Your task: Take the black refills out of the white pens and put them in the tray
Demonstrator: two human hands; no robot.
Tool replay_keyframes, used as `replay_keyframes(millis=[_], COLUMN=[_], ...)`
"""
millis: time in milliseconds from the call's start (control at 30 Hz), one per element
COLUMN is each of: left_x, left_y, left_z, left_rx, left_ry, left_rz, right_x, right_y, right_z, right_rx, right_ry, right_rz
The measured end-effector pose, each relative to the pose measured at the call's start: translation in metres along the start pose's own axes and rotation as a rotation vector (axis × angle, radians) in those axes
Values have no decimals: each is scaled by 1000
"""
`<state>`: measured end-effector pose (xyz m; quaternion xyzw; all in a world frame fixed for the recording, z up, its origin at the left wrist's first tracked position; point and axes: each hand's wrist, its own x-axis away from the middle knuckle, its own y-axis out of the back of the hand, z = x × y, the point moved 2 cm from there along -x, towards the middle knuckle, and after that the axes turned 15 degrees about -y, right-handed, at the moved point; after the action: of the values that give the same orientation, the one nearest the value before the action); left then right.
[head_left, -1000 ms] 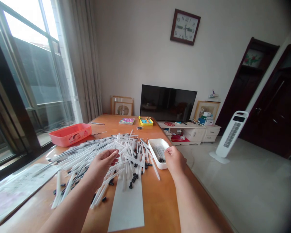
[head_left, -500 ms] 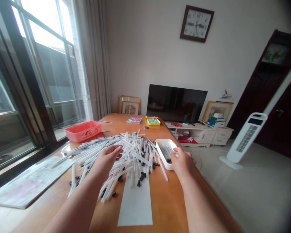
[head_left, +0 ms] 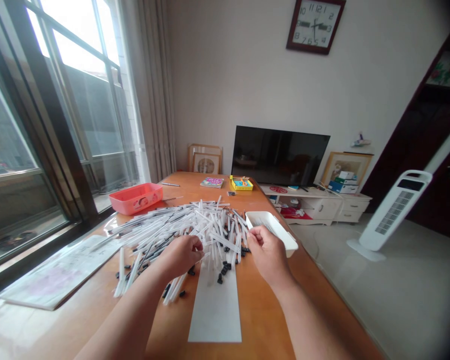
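Observation:
My left hand (head_left: 185, 255) hovers over the near side of a heap of clear plastic tubes (head_left: 213, 225), its fingers curled together. A pale tube lies by its fingertips, but I cannot make out what the fingers hold. My right hand (head_left: 268, 252) is closed in a pinch in front of the white tray (head_left: 290, 242), between it and the heap. Whatever sits in that pinch is too small to name. Thin dark-ended rods lie inside the tray, partly hidden by the hand. Small black caps (head_left: 225, 268) are scattered on and beside a white paper strip (head_left: 215, 320).
A red plastic box (head_left: 137, 199) stands at the far left of the wooden table (head_left: 270, 320). Beyond the heap are a booklet (head_left: 212, 182) and a yellow box (head_left: 242, 184). A large flat pad (head_left: 56, 277) lies near the left edge.
My right hand has moved left, off the white tray's rim toward the heap. My left hand has come down and right, its fingers curled more. The camera view has shifted slightly.

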<state>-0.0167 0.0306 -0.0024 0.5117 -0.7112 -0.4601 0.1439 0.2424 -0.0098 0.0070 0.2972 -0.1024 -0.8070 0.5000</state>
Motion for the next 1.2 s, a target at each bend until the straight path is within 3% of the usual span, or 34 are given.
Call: replay_keyframes(millis=[267,567,667,800,933,1200], left_x=[2,3,1,0,2,1], left_y=[-1,2,6,7,8,-1], left_z=[3,0,-3,-12,-23,-42], left_rx=[-212,-170,-12,421,779,1209], left_ry=[-46,26,33,58,120,189], left_rz=[103,21,-57,-160,-201,-227], right_x=[8,10,13,17,22,36], right_y=[-6,-9,-11,-15,-20,-29], right_z=[8,7,9,12,16,28], right_rx=[-28,-34,-58,-72,-64,-40], right_ry=[0,15,20,27,69,181], right_rz=[108,126,139,175,219,363])
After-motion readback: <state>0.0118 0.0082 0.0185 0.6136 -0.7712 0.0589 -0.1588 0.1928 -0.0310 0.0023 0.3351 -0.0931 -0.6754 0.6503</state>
